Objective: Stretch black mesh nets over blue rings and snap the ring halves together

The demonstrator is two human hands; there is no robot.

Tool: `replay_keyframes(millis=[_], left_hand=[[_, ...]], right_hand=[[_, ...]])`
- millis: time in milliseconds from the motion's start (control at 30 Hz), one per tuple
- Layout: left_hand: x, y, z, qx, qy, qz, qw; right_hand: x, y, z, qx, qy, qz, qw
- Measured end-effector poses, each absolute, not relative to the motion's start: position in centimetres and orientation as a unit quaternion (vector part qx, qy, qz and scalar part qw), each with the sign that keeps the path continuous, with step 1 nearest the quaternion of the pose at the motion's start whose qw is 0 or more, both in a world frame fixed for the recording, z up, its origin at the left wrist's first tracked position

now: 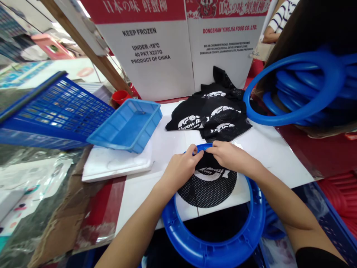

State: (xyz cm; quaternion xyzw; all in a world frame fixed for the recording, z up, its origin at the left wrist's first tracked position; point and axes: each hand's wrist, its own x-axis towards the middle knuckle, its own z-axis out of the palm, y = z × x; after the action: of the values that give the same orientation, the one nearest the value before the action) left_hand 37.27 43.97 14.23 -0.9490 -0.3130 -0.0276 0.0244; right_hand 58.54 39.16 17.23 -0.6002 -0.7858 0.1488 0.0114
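Between both hands, a black net cloth (208, 182) lies over the blue ring's (212, 245) far edge. Left hand (181, 169) and right hand (230, 156) fingers are closed, pinching its top. It looks soft and light; the edge seems best to hold.

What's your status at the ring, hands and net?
Left hand and right hand both pinching black mesh net at far rim of blue ring. Net lies inside ring, partly bunched. Spare nets piled beyond, clear of hands.
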Motion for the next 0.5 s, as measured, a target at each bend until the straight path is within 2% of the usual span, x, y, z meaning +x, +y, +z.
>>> replay_keyframes(millis=[167,267,333,500], left_hand=[[37.4,43.6,14.6,-0.943,-0.331,-0.006,0.018],[37.7,44.3,14.6,-0.94,-0.34,-0.006,0.015],[38.0,45.2,14.5,-0.937,-0.349,-0.018,0.013],[37.3,45.8,15.7,-0.93,-0.343,-0.129,0.008]], right_hand=[[57.9,38.7,17.9,-0.607,-0.787,0.104,-0.039],[58.1,39.1,17.6,-0.606,-0.79,0.084,-0.034],[58.7,39.9,16.7,-0.598,-0.797,0.083,0.011],[61.7,42.6,13.9,-0.521,-0.824,0.109,0.194]])
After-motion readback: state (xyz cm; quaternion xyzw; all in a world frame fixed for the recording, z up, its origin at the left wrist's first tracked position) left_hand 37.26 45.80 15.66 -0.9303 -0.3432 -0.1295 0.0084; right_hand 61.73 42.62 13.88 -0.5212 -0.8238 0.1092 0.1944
